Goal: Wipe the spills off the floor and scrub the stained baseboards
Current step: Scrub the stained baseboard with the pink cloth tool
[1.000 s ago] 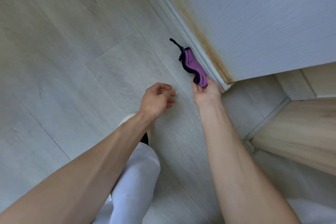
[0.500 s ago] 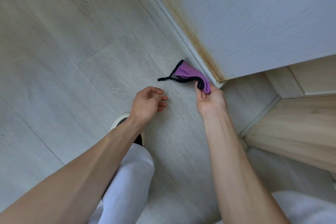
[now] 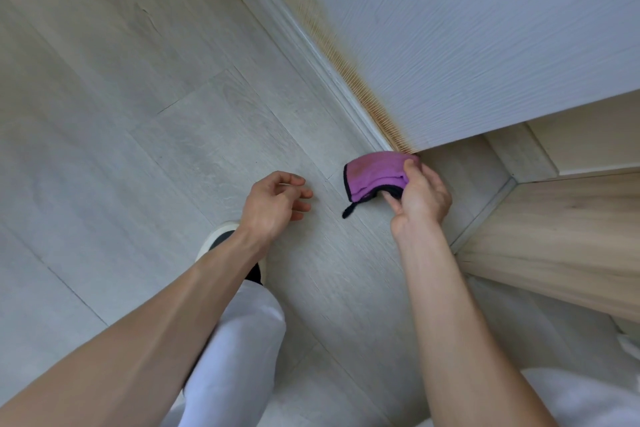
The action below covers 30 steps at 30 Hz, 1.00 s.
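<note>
The right hand (image 3: pixel 420 196) grips a folded purple microfiber cloth (image 3: pixel 375 174) just above the floor (image 3: pixel 173 114), at the near end of the stained baseboard (image 3: pixel 311 48). The left hand (image 3: pixel 273 203) hovers nearby, fingers loosely curled, holding nothing.

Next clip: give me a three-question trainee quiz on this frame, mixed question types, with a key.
1. True or false: the left hand grips the cloth.
2. Which colour is the stain along the baseboard? A) orange-brown B) green C) black
3. Fill in: the cloth is purple with a ____ edge.

Key:
1. False. The right hand grips it; the left hovers with its fingers loosely curled, holding nothing.
2. A
3. black
</note>
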Available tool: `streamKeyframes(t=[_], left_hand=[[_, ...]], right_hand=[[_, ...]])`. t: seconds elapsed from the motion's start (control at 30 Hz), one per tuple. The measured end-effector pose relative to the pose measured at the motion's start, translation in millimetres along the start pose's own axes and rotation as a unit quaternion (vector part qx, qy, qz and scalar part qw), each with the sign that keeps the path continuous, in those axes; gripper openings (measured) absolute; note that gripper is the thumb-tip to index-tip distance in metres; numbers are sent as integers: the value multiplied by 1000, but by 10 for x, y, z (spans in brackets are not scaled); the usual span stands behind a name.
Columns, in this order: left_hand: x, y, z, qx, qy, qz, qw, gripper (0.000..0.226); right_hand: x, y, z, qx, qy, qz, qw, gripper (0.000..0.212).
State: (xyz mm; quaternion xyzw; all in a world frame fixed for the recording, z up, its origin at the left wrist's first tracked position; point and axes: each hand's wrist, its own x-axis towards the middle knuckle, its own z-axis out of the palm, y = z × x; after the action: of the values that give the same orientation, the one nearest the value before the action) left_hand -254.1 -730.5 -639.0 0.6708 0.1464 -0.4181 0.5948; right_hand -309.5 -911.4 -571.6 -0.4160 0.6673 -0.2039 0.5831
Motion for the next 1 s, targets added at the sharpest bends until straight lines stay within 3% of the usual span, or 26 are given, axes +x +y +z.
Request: streamKeyframes(t=[0.23, 0.4, 0.6, 0.8, 0.93, 1.0], left_hand=[[-6, -7, 8, -5, -11, -3, 1000, 17], [-19, -57, 61, 6, -18, -7, 1000, 16], [-30, -42, 92, -3, -8, 3, 1000, 18], [-35, 222, 174, 39, 62, 132, 989, 18], [-72, 413, 332, 122, -45, 224, 966, 10], [-85, 412, 382, 194, -104, 280, 934, 19]], right_hand=[[52, 66, 208, 67, 31, 84, 994, 25], [-54, 3, 481, 134, -8, 121, 983, 21], [-34, 152, 74, 33, 14, 51, 998, 14], [51, 265, -132, -19, -65, -18, 998, 14], [20, 282, -183, -27, -136, -32, 990, 14], [-5, 252, -185, -16, -161, -31, 986, 17]])
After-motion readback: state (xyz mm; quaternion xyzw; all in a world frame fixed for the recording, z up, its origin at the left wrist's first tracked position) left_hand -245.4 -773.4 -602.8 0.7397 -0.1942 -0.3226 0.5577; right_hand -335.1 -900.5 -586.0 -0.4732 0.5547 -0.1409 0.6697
